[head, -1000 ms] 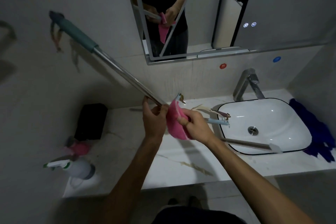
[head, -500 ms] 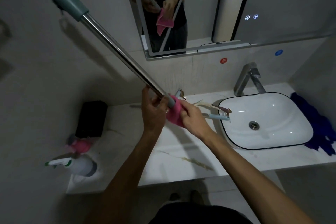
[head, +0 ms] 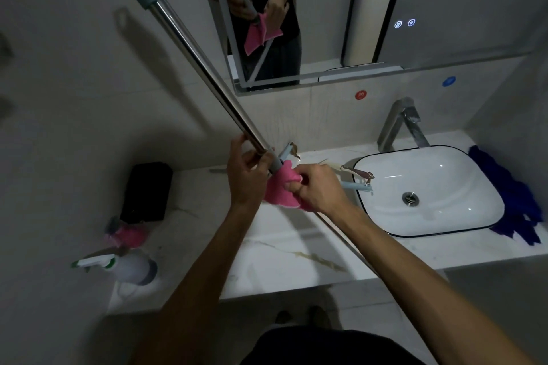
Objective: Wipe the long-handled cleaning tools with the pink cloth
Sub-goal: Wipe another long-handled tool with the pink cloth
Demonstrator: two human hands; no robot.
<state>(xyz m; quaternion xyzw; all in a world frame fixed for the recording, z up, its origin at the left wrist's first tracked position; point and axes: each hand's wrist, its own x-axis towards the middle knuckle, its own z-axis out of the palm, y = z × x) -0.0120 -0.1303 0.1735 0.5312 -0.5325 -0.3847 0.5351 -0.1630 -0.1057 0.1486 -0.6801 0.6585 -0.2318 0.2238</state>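
A: Head view, what's the status of the hands?
B: Left hand (head: 247, 178) at frame centre, fingers curled around the long-handled tool (head: 204, 68), gripping the metal pole just above its grey collar. Right hand (head: 318, 190) just right of it, clutching the pink cloth (head: 281, 187) bunched around the pole below the collar.

A: Pole orientation?
B: Diagonal. Teal grip in the upper left of the frame, steel shaft runs down to centre, passes through both hands, then a thin section continues lower right under the right forearm.

A: Cloth touching the tool?
B: Yes, wrapped on it right at the collar, between the two hands. Loose part hangs below the fingers.

A: What's around it?
B: White marble desk (head: 281, 261) across the middle. White basin (head: 430, 190) with dark rim at right, faucet (head: 400, 124) behind it, blue cloth (head: 516, 201) at the far right edge. A smaller light-blue handled tool (head: 355, 186) lies at the basin's left rim. Left side: black box (head: 146, 191), pink item (head: 130, 235) in front of it, spray bottle (head: 118, 267) at the desk's lower-left corner.

A: Mirror?
B: Mirror (head: 444, 9) in the upper right reflects the person holding pole and pink cloth. Two lit touch icons on the glass.
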